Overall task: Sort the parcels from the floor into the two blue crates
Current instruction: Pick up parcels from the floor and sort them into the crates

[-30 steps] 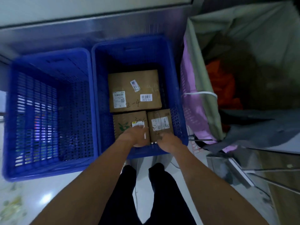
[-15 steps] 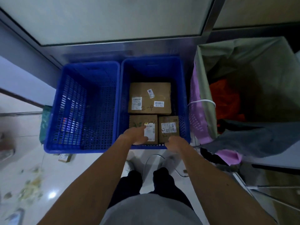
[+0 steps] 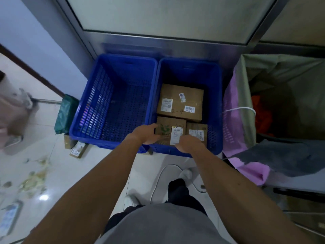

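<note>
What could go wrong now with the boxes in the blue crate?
1. The left hand curls round the green-logo box close to the right crate's near wall; fingers might get pinched, or the box could slip.
2. A white cable loops on the floor by the feet; stepping back could mean a trip.

A handwritten "2-4" stands on the large box [image 3: 179, 101] at the far end of the right blue crate [image 3: 216, 103]. Its barcode sticker [image 3: 190, 109] carries printed characters that look like "T6-538", though they are blurred. The green-printed box [image 3: 164, 132] at the crate's near edge bears a handwritten mark ending in "-2". The print on the other labels is too small to read.
</note>
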`<state>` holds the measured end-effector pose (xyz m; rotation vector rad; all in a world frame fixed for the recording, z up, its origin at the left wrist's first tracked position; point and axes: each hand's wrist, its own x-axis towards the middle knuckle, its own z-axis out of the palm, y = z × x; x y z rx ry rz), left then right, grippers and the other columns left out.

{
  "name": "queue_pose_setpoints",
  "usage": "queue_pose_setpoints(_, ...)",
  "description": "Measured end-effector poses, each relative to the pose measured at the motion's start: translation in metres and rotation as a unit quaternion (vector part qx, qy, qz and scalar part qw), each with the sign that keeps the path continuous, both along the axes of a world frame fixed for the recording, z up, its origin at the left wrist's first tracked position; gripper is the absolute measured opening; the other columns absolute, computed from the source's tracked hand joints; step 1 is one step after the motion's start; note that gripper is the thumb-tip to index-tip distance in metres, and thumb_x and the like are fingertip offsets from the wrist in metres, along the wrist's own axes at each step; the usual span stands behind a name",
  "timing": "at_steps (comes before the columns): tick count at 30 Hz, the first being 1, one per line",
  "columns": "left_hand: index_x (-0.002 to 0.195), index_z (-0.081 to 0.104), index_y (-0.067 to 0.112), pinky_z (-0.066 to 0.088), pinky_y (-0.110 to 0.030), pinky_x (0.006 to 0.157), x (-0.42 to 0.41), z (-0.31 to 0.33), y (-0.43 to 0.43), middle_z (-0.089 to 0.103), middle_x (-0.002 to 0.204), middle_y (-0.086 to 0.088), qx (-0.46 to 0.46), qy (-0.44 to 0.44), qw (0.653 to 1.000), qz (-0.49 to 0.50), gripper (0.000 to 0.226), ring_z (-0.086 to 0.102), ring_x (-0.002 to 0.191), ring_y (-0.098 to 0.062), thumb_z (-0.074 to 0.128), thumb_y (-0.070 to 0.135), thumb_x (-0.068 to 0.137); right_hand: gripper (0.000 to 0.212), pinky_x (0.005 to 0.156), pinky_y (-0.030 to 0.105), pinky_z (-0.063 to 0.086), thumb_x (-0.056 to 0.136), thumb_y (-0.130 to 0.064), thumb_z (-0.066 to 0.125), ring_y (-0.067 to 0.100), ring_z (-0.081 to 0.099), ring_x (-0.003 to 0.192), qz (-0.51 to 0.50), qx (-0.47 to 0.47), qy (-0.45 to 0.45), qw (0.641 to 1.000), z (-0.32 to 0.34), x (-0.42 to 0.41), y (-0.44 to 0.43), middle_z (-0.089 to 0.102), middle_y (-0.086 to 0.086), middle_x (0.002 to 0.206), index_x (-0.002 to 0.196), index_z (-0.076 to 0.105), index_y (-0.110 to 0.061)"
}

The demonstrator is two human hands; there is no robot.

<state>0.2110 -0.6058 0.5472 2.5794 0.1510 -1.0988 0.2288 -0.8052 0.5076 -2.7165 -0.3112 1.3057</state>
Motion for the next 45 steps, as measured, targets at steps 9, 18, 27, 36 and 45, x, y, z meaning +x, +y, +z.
queue_pose_setpoints(9, 0.149, 0.04, 0.022, 0.048, -0.041, 0.093, -0.08, 0.002, 0.134, 0.059, 0.136, -0.009, -0.027, -0.082, 0.991, 0.103, 0.058, 0.057, 0.117, -0.033, 0.05, 0.046, 0.097, 0.036, 0.072, 0.034, 0.045, 0.104, -0.039, 0.039, 0.025, 0.056, 0.086, 0.11, -0.005, -0.049, 0.993, 0.038, -0.045, 0.146, 0.062, 0.011, 0.11, 0.109, 0.06, -0.01)
queue_pose_setpoints(18, 0.137, 0.055, 0.014, 0.046, -0.039, 0.101, -0.154, 0.024, 0.255, 0.061, 0.135, -0.011, 0.017, -0.147, 0.976, 0.158, 0.047, 0.055, 0.124, -0.033, 0.055, 0.038, 0.097, 0.039, 0.054, 0.033, 0.036, 0.103, -0.039, 0.041, 0.02, 0.048, 0.066, 0.192, -0.006, -0.074, 0.979, 0.053, -0.098, 0.268, 0.049, 0.003, 0.077, 0.071, 0.041, -0.017)
queue_pose_setpoints(27, 0.122, 0.064, 0.008, 0.048, -0.04, 0.099, -0.189, 0.022, 0.336, 0.064, 0.126, -0.01, 0.034, -0.099, 0.97, 0.221, 0.04, 0.059, 0.116, -0.032, 0.052, 0.037, 0.097, 0.035, 0.05, 0.031, 0.027, 0.099, -0.029, 0.044, 0.017, 0.036, 0.057, 0.233, 0.021, -0.078, 0.969, 0.042, -0.111, 0.353, 0.042, 0.001, 0.068, 0.068, 0.038, -0.015)
queue_pose_setpoints(36, 0.134, 0.058, 0.013, 0.042, -0.034, 0.098, -0.173, 0.011, 0.409, 0.059, 0.137, -0.008, 0.075, -0.034, 0.963, 0.258, 0.043, 0.053, 0.126, -0.029, 0.049, 0.038, 0.1, 0.026, 0.068, 0.034, 0.037, 0.099, -0.029, 0.043, 0.029, 0.05, 0.084, 0.295, 0.063, -0.076, 0.95, 0.01, -0.092, 0.457, 0.061, 0.012, 0.097, 0.08, 0.048, -0.012)
queue_pose_setpoints(45, 0.141, 0.051, 0.018, 0.046, -0.04, 0.101, -0.171, 0.008, 0.481, 0.06, 0.136, -0.01, 0.09, -0.017, 0.949, 0.301, 0.047, 0.055, 0.124, -0.032, 0.049, 0.041, 0.099, 0.029, 0.07, 0.034, 0.039, 0.098, -0.031, 0.044, 0.033, 0.057, 0.09, 0.349, 0.064, -0.047, 0.934, 0.005, -0.063, 0.535, 0.057, 0.007, 0.087, 0.079, 0.047, -0.011)
